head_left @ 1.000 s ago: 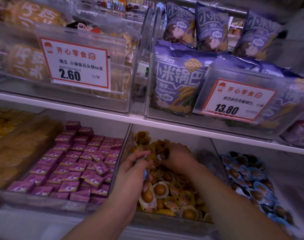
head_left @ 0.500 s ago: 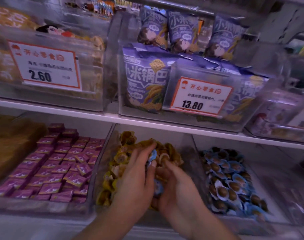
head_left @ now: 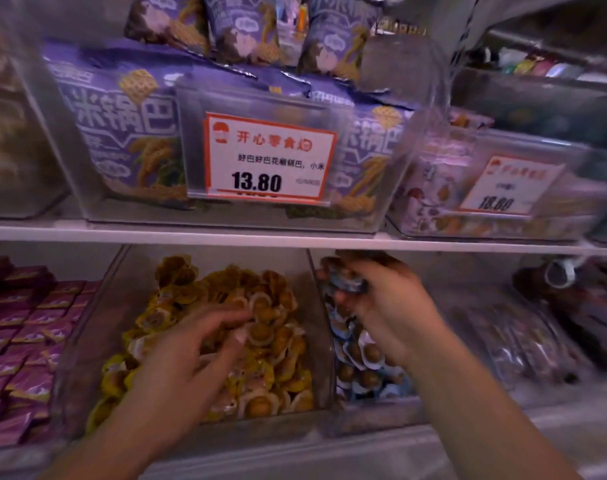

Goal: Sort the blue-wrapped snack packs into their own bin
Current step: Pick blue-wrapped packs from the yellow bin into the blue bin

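The blue-wrapped snack packs are small round pouches with a brown ball showing through a clear window and a pale blue rim. They lie heaped in a clear bin on the lower shelf. The right hand hovers over that heap, its fingers curled around a bunch of the blue packs. The left hand reaches into the neighbouring bin of yellow-wrapped packs; its fingers are loosely bent on the pile, and blur hides whether they pinch anything. A clear wall divides the two bins. To the far left lie purple packets. On the upper shelf stand purple bags behind a price tag reading 13.80, with another tag to the right.
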